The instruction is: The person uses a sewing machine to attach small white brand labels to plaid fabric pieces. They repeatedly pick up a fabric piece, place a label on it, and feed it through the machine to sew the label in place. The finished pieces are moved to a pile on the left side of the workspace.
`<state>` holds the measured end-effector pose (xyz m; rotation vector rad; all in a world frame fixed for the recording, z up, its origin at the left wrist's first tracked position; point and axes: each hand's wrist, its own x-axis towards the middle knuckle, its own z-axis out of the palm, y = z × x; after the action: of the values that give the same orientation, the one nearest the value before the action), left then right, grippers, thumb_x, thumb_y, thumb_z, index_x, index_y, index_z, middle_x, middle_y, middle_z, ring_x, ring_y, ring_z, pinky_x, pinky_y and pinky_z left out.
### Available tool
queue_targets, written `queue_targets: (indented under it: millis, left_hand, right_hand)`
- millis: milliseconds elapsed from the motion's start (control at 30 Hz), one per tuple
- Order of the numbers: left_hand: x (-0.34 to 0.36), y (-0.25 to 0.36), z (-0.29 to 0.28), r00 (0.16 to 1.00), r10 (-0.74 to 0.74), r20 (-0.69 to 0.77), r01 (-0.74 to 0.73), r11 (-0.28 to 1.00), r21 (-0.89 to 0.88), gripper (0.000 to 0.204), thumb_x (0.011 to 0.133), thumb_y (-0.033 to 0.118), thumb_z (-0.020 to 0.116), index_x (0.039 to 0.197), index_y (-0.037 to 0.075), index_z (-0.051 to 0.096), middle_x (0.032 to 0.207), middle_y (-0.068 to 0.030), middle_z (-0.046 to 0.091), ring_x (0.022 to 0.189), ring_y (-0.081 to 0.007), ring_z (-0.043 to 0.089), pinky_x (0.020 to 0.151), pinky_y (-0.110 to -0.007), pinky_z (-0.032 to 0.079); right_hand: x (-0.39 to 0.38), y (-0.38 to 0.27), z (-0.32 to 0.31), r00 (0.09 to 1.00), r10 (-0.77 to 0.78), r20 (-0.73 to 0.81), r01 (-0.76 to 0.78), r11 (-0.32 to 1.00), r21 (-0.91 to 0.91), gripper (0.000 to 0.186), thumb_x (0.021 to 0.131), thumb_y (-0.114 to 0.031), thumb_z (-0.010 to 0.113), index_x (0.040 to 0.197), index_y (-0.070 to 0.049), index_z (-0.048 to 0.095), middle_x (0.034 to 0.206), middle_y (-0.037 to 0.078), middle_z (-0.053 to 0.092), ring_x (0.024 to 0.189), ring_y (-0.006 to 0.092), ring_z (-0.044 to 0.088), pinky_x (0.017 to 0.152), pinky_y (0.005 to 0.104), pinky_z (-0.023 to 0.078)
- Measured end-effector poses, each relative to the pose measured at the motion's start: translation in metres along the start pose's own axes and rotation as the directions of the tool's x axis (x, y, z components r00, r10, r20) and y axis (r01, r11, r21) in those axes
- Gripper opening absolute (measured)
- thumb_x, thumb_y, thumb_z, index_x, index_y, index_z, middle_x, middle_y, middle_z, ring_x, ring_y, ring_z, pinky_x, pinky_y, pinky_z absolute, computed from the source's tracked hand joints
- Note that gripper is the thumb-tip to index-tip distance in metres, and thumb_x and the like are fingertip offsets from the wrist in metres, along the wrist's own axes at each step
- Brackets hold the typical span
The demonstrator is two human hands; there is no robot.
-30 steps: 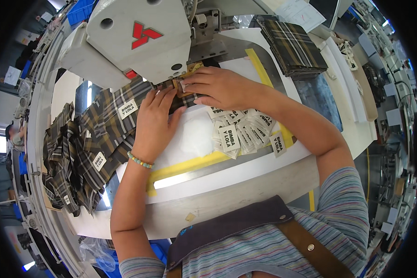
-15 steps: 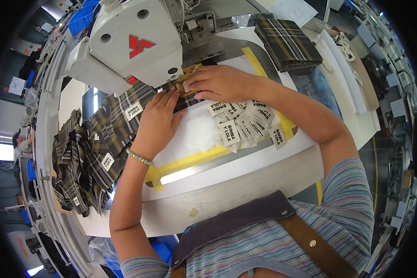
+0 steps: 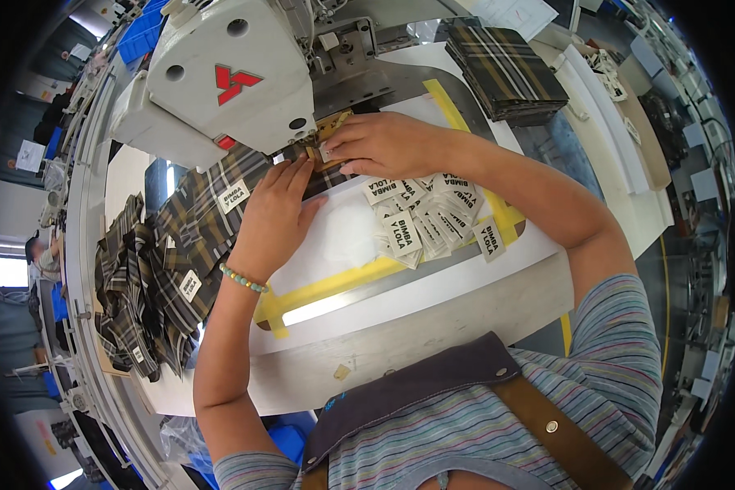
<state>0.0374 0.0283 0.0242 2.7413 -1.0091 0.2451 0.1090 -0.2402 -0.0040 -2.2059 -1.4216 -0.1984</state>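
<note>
Plaid fabric in brown, black and white runs under the head of a white sewing machine. My left hand, with a beaded bracelet on its wrist, lies on the fabric's near edge, fingers stretched out and pressing down. Close to its right, my right hand bends its fingers at a small brown-yellow guide piece beside the needle area. A small pale bit shows at its fingertips; what they grip is partly hidden. Just below that hand lies a loose pile of white printed labels.
Sewn plaid pieces with labels hang in a crumpled heap at the left. A neat stack of plaid panels stands at the back right. Yellow tape frames the white work surface. A blue bin sits at the far left.
The view has shifted slightly, so the machine head appears a little further left. Both hands stay at nearly the same place on the fabric and guide.
</note>
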Motion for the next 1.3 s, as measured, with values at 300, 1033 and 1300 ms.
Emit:
queue_targets:
  millis: [300, 1033, 1300]
  left_hand:
    - [-0.001, -0.008, 0.004, 1.000, 0.005, -0.021, -0.005, 1.000, -0.010, 0.058, 0.099, 0.022, 0.075, 0.146, -0.004, 0.055, 0.148, -0.0228, 0.062, 0.137, -0.0424, 0.057, 0.116, -0.048, 0.047]
    - [-0.049, -0.034, -0.027, 0.985, 0.016, -0.173, -0.025, 0.998, -0.054, 0.036, 0.093, 0.005, 0.075, 0.128, 0.002, 0.071, 0.140, -0.0115, 0.070, 0.134, -0.0370, 0.062, 0.113, -0.047, 0.051]
    - [-0.018, -0.004, -0.012, 0.986, 0.123, -0.108, -0.135, 0.985, -0.111, 0.039, 0.094, 0.001, 0.071, 0.133, 0.001, 0.068, 0.145, -0.0121, 0.067, 0.137, -0.0380, 0.060, 0.115, -0.047, 0.050]
  right_hand:
    - [0.004, 0.005, -0.001, 0.999, 0.041, 0.002, -0.040, 0.999, -0.028, 0.032, 0.106, -0.028, 0.065, 0.121, -0.003, 0.078, 0.136, 0.009, 0.070, 0.128, 0.0304, 0.063, 0.111, 0.0423, 0.052]
    - [-0.046, 0.030, -0.063, 0.941, 0.098, -0.323, -0.206, 0.926, -0.317, 0.020, 0.103, -0.017, 0.070, 0.115, -0.005, 0.079, 0.138, 0.008, 0.070, 0.134, 0.0294, 0.060, 0.114, 0.0459, 0.047]
    - [-0.048, 0.031, -0.059, 0.969, 0.110, -0.220, -0.187, 0.909, -0.373, 0.025, 0.103, -0.021, 0.071, 0.121, -0.005, 0.078, 0.137, 0.010, 0.069, 0.135, 0.0304, 0.059, 0.114, 0.0433, 0.047]
